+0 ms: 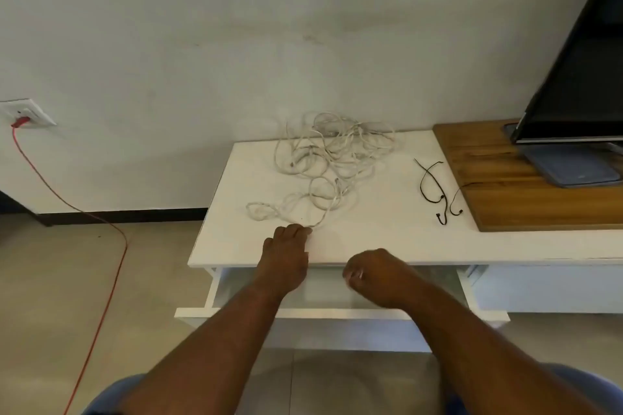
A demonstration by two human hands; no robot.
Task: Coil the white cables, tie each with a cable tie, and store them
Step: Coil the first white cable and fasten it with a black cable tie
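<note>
Head view: coiling barely begun, left hand (286,246) pinching near end of tangled white cables (332,158) on white bench (387,239), right hand (374,274) loosely curled, seemingly empty; next, draw strand free into loops, black cable ties (435,192) untouched.

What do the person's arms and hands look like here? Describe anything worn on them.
Both forearms are bare, with no sleeves, watch or gloves in view. The left hand shows nothing worn. The right hand has something small and pale at one finger, possibly a ring; too blurred to tell.

Dim even indoor light, soft shadows, slight overall blur, wide-angle bending at edges
</note>
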